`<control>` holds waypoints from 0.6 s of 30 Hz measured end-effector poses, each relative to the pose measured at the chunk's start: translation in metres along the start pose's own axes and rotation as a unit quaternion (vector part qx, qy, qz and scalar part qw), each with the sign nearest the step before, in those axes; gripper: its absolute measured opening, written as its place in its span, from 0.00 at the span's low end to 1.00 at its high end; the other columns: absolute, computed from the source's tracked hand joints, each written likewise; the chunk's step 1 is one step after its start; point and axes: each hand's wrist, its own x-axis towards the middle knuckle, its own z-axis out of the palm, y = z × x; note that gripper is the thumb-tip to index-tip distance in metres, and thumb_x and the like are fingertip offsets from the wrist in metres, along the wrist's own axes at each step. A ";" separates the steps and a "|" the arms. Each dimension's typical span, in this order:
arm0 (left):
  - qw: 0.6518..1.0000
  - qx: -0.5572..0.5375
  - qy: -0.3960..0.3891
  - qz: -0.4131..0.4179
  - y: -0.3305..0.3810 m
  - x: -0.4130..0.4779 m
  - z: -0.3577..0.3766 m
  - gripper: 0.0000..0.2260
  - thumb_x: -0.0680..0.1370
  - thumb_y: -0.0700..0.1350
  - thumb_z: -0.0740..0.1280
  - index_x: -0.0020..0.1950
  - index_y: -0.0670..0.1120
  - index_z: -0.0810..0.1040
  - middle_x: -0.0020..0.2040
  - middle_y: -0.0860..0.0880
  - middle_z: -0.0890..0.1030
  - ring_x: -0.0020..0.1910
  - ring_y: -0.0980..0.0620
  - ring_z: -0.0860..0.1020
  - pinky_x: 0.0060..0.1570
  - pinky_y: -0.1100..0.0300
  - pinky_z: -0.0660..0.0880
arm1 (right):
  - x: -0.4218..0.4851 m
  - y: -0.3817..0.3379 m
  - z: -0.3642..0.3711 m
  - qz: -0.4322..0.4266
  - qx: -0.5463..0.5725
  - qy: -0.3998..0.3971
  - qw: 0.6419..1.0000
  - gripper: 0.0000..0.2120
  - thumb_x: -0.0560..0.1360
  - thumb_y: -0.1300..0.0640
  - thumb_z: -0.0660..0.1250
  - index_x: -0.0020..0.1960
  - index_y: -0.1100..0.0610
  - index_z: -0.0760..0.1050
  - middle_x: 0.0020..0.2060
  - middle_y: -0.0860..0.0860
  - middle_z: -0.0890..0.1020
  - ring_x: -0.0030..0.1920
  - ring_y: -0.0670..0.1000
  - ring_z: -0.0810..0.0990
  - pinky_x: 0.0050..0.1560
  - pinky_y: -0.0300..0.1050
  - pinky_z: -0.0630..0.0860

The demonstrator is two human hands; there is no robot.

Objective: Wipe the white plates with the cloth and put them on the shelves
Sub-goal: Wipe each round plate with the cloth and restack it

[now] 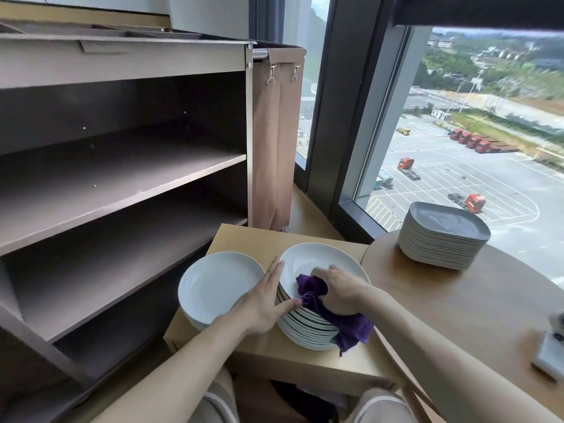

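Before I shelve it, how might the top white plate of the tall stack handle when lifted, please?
Probably stiff and breakable: the top white plate looks like glazed ceramic. Likely slippery, given its glossy surface, so grip the rim firmly.

The white plates [323, 261] look smooth and glossy, the purple cloth [354, 326] soft and napped. The shelves [122, 178] are matt brown board, the table [244, 239] pale matt wood, the grey plates [448, 221] shiny.
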 end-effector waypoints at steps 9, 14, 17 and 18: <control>1.000 -0.015 0.004 0.020 -0.003 0.001 0.004 0.43 0.78 0.72 0.58 0.81 0.60 0.33 0.79 0.67 0.31 0.82 0.57 0.49 0.77 0.49 0.62 | 0.035 -0.022 0.009 -0.019 0.076 0.056 0.995 0.17 0.77 0.51 0.61 0.65 0.47 0.69 0.53 0.53 0.70 0.53 0.60 0.77 0.57 0.61 0.78; 0.999 -0.030 0.017 0.021 -0.002 -0.001 0.005 0.44 0.78 0.71 0.59 0.81 0.61 0.33 0.79 0.68 0.33 0.82 0.58 0.49 0.76 0.48 0.64 | 0.056 -0.021 0.014 -0.005 0.103 0.102 0.989 0.14 0.78 0.50 0.62 0.64 0.46 0.69 0.51 0.52 0.69 0.51 0.59 0.76 0.53 0.61 0.80; 0.999 -0.027 0.028 0.019 -0.001 -0.002 0.007 0.44 0.77 0.73 0.58 0.82 0.61 0.35 0.79 0.69 0.33 0.81 0.58 0.51 0.75 0.47 0.66 | 0.062 -0.023 0.018 0.033 0.077 0.146 0.986 0.18 0.79 0.47 0.60 0.68 0.45 0.66 0.54 0.53 0.69 0.51 0.59 0.75 0.49 0.56 0.76; 0.999 -0.024 0.032 0.016 0.000 -0.002 0.007 0.44 0.76 0.74 0.58 0.82 0.61 0.36 0.79 0.69 0.33 0.81 0.57 0.53 0.74 0.47 0.66 | 0.064 -0.024 0.018 0.047 0.050 0.166 0.984 0.20 0.78 0.46 0.59 0.70 0.44 0.64 0.55 0.54 0.70 0.53 0.60 0.75 0.49 0.55 0.73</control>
